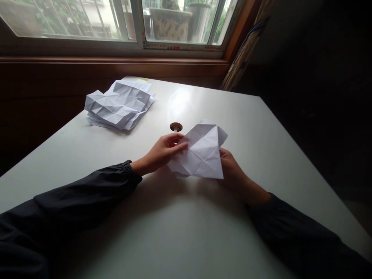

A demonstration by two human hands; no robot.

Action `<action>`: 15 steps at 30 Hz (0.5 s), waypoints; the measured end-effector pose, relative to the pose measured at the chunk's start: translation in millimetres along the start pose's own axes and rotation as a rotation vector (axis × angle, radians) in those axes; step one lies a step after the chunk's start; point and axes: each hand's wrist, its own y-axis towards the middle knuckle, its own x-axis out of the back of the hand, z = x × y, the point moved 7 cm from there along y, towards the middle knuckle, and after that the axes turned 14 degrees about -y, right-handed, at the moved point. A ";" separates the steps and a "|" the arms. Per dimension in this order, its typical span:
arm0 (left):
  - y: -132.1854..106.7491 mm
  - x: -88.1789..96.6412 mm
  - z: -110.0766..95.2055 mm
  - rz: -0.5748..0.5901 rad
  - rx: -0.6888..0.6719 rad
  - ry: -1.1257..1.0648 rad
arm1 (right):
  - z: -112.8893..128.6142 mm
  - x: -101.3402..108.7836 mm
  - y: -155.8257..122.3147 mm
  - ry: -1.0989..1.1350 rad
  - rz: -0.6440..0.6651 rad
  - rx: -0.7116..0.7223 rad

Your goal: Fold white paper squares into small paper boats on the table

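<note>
White paper sheet (203, 153) held between both hands, centre-right of frame, over the white surface (232, 116). Sheet creased all over, fold lines radiating from near its middle; partly collapsed along those folds, edges uneven, no flat or closed form yet. Outline a rough polygon. Long axis runs across the frame, rising slightly to the right; one corner points up toward the window (72, 19). Left grip (162, 152): fingers laid over the sheet's left edge, closed on it. Right grip (231, 168): largely behind the sheet, fingers against its right edge, apparently closed on it. Upper left of frame, a stack of creased white paper (119, 104) lies on the surface, well apart from the hands. Round grommet (176, 127) set in the surface, just beyond the left grip.
</note>
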 end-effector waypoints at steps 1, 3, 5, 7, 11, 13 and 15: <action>1.1 3.9 -1.4 -0.024 -0.038 0.020 | 0.1 2.3 0.7 0.010 -0.029 0.002; 2.2 10.4 -3.7 -0.059 -0.101 0.046 | 0.6 9.2 1.9 -0.007 -0.088 0.026; 2.2 14.1 -5.1 -0.075 -0.134 0.054 | 0.8 17.2 2.8 -0.059 -0.130 0.058; 1.3 14.1 -6.3 -0.071 -0.145 0.054 | 0.8 24.9 3.3 -0.142 -0.162 0.093; -3.1 4.6 -13.5 -0.016 -0.193 0.082 | 0.8 32.4 4.2 -0.303 -0.191 0.147; -6.3 -1.9 -18.9 0.018 -0.239 0.133 | 0.7 32.6 5.6 -0.336 -0.190 0.161; -9.6 -7.9 -24.3 0.046 -0.284 0.198 | -0.3 33.3 7.7 -0.362 -0.196 0.161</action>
